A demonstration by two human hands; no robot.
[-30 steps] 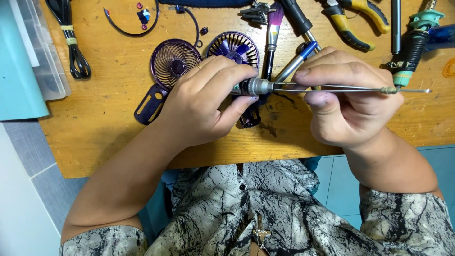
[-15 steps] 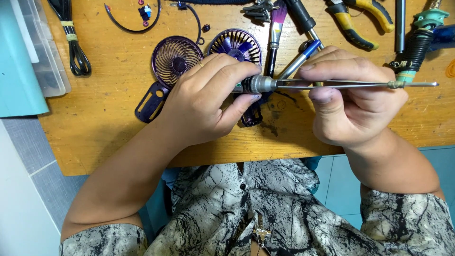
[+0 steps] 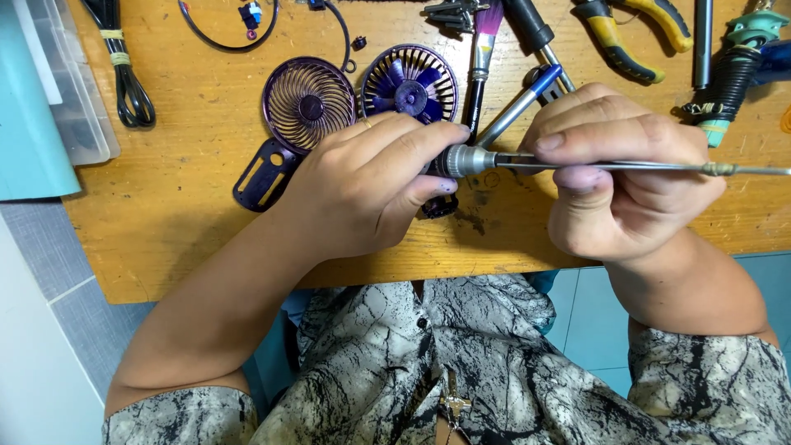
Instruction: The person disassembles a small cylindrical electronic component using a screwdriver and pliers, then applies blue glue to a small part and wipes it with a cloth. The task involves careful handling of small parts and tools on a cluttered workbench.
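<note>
Two hands gripping slim steel screwdriver, ribbed purple fan grille nearby

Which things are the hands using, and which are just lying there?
In use: left hand, right hand, long metal tool.
Lying about: purple fan grille, purple fan blades, yellow-handled pliers, black cable bundle, paintbrush.

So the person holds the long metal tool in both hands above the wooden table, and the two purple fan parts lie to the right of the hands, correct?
Not quite. The head view shows the two purple fan parts above the left hand, toward the left, not right of the hands. The rest holds: both hands, right hand included, grip the long metal tool over the wooden table.
</note>
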